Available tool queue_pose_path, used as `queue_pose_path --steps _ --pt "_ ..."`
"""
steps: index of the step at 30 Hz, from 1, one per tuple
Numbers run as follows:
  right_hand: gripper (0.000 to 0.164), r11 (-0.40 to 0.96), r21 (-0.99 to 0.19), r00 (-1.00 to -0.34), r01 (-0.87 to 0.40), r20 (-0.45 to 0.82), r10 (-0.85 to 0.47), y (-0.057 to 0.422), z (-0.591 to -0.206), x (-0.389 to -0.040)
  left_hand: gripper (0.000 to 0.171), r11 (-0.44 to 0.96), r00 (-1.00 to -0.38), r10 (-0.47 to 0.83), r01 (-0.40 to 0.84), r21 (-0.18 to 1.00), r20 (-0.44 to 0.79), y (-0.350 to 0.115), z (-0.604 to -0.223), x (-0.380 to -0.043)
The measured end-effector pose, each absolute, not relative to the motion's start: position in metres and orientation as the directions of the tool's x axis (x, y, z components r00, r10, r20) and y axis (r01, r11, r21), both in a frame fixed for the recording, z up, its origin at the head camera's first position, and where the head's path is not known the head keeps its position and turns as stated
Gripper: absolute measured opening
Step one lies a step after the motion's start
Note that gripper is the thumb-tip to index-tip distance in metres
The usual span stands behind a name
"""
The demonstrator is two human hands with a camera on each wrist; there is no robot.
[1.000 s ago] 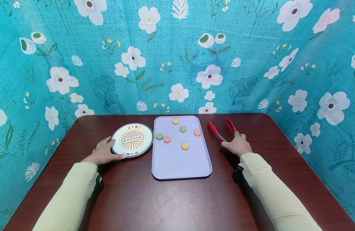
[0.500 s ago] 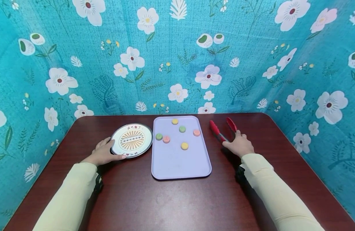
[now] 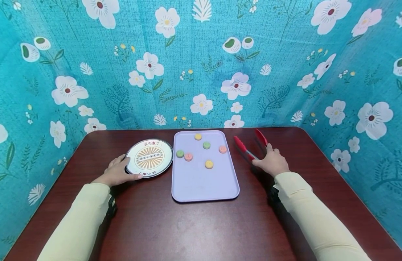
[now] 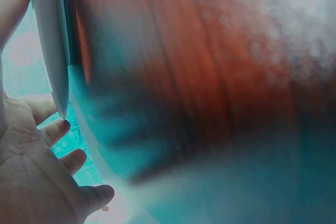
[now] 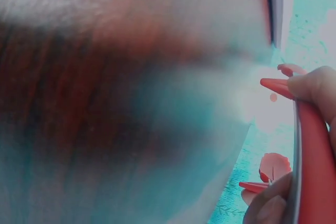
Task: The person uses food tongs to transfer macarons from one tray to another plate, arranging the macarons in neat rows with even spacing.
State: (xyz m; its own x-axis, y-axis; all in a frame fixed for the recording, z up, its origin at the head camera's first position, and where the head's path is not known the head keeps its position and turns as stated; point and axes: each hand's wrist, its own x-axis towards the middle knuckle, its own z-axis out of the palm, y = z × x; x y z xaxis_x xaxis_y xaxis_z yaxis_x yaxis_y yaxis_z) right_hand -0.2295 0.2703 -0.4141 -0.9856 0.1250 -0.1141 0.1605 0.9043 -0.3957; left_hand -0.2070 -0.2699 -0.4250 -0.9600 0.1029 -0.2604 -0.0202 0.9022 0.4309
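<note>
My left hand [image 3: 117, 172] touches the left and front rim of a round white plate [image 3: 165, 159] with a sunburst print. Its fingers are spread and fairly straight, and the thumb lies along the front rim. In the left wrist view, the plate [image 4: 51, 40] appears edge-on beside the thumb. Over the table's right side, my right hand [image 3: 273, 163] holds tongs [image 3: 241, 145] with red tips and metal arms. The tips stand apart, pointing away from me, with nothing between them. A red handle of the tongs [image 5: 315, 156] lies in the fingers in the right wrist view.
A lilac tray [image 3: 204, 186] lies between the hands. On it are several small round macaron-like pieces, among them a yellow piece [image 3: 209, 164], a green piece [image 3: 206, 145] and a pink piece [image 3: 222, 149]. Behind the dark wooden table [image 3: 201, 232] hangs a flowered blue cloth [image 3: 194, 72].
The tongs' tips have shifted slightly up and left since half a second ago, and stand a little farther apart. My left hand, the plate and the tray pieces stay as they were.
</note>
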Motion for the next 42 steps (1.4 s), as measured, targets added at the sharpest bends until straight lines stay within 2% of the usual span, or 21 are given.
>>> queue_pose_path --steps 5,13,42 --pt "0.114 0.897 -0.416 -0.988 0.149 -0.100 0.118 0.268 -0.407 -0.228 0.118 0.904 -0.961 0.104 -0.016 0.427 -0.258 -0.271 -0.426 -0.208" --pt "0.100 0.885 -0.453 -0.994 0.109 -0.042 0.102 0.264 -0.399 -0.223 0.117 0.905 -0.962 0.107 -0.012 0.426 -0.253 -0.272 -0.427 -0.208" --pt "0.101 0.910 -0.414 -0.997 0.037 0.045 0.061 0.249 -0.383 -0.219 0.119 0.902 -0.961 0.094 -0.028 0.430 -0.259 -0.273 -0.428 -0.208"
